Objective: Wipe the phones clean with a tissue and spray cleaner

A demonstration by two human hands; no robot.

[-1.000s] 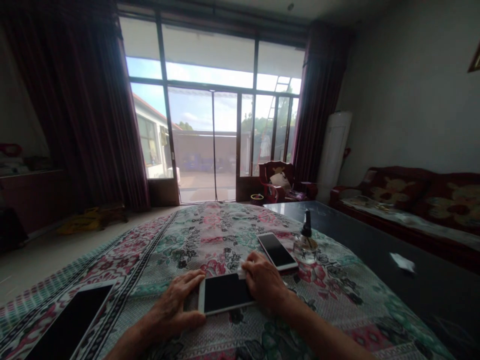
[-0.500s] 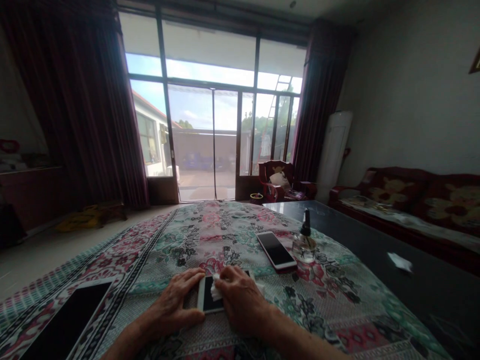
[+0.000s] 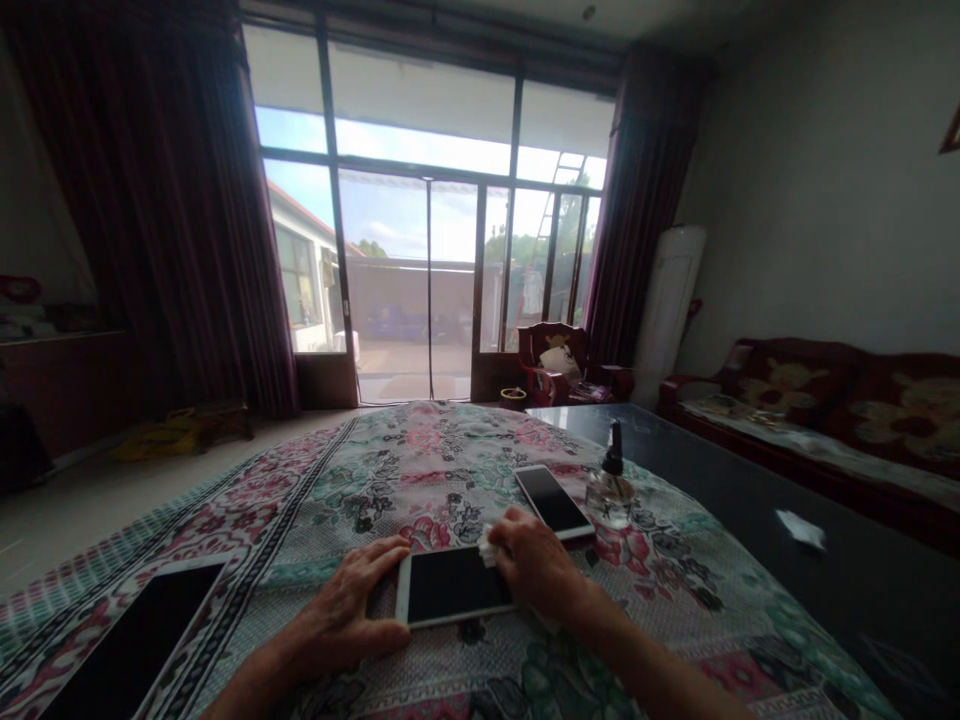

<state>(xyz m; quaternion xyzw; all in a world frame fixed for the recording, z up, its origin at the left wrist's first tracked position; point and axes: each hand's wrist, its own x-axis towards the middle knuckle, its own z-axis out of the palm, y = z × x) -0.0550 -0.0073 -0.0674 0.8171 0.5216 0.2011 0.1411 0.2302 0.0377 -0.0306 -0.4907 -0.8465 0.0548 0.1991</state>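
A white-framed phone (image 3: 450, 597) with a dark screen lies flat on the flowered cloth (image 3: 420, 470) in front of me. My left hand (image 3: 352, 605) rests on the phone's left end, thumb along its near edge, fingers over the far corner. My right hand (image 3: 534, 565) is closed on a small white wipe (image 3: 487, 548) and presses it at the phone's right end. A second phone (image 3: 553, 500) with a reddish case lies just beyond my right hand. A small clear spray bottle (image 3: 610, 487) with a black top stands to its right.
A larger dark-screened device (image 3: 131, 650) lies at the near left on the cloth. A dark glass table (image 3: 750, 500) with a white scrap (image 3: 800, 527) on it extends to the right. A sofa (image 3: 840, 400) lines the right wall; glass doors are ahead.
My right hand swept the white wipe leftward across the phone's screen, then back to its right end. My left hand kept its hold on the phone.
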